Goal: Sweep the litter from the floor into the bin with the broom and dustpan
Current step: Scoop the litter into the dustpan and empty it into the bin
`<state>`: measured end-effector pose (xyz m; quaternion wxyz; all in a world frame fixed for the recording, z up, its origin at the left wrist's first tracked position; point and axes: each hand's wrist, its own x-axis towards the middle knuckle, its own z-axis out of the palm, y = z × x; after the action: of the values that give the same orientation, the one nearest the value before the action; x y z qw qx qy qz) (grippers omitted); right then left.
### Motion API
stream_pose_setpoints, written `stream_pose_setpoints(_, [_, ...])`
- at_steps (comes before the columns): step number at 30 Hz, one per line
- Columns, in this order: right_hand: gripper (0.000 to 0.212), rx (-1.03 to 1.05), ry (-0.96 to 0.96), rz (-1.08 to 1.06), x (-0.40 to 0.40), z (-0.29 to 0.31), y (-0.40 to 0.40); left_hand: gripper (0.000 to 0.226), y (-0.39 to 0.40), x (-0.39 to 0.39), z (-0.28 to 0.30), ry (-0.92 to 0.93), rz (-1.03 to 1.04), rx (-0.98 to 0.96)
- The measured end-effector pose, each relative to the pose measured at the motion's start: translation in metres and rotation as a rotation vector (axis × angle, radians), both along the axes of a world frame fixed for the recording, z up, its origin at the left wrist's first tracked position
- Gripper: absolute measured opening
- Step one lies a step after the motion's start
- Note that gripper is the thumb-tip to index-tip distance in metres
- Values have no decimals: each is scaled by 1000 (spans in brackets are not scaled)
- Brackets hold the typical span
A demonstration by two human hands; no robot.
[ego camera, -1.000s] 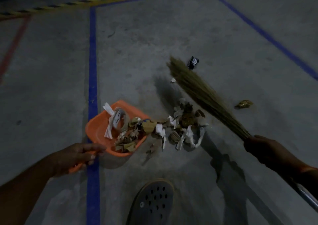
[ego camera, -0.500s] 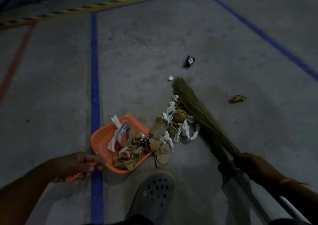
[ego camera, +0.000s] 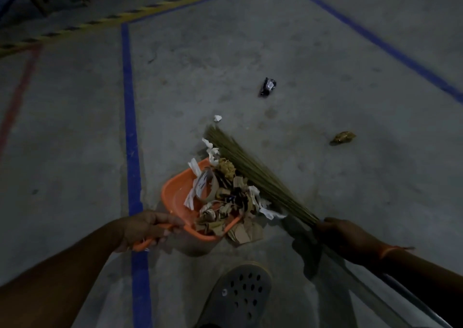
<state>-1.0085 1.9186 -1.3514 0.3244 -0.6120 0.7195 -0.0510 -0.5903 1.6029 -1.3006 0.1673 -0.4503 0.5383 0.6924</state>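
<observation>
Both hands' fingers clamped: left hand on dustpan handle, right hand on broom; litter overhanging pan lip.

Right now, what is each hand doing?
Left hand: grips the orange plastic dustpan's handle.
Right hand: grips the straw-bristled broom near its bristle base.

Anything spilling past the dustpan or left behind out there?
Yes. Brown scraps lie on the floor past the dustpan lip. A black wrapper, a white bit and a gold wrapper sit unswept beyond the broom.
</observation>
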Motion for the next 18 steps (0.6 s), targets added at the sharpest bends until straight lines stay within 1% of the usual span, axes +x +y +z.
stream_pose_setpoints(1, [25,60,-7,-48,2,6,0,40,-1,-2,-2,1,8,8])
stream_pose_setpoints(4, [37,25,-18,-45,-3,-13,10,42,-4,-11,-5,25,46,43])
stream_pose_setpoints(5, [36,29,-23,-50,-2,-10,12,42,-4,-13,-6,37,55,47])
stream_pose_setpoints(8, [17,-6,-31,10,1,-2,11,44,-7,-17,-7,51,39,35])
stream_pose_setpoints(10, [14,-14,-57,5,1,1,11,44,-11,-18,-7,55,38,27])
stream_pose_setpoints(12, [21,-52,-33,52,-3,2,15,44,-13,-21,-7,50,44,29])
stream_pose_setpoints(13, [17,-30,-8,62,-3,6,15,44,-13,-23,-7,46,45,27])
stream_pose_setpoints(14, [7,-60,16,102,-5,6,16,43,-13,-25,-5,46,40,22])
stream_pose_setpoints(16, [33,-95,35,125,-6,8,15,41,-12,-29,-2,52,35,15])
stream_pose_setpoints(17, [37,-96,13,88,-3,11,14,40,-12,-31,0,60,44,14])
stream_pose_setpoints(18, [33,-117,-5,89,-3,12,14,39,-12,-33,1,75,61,18])
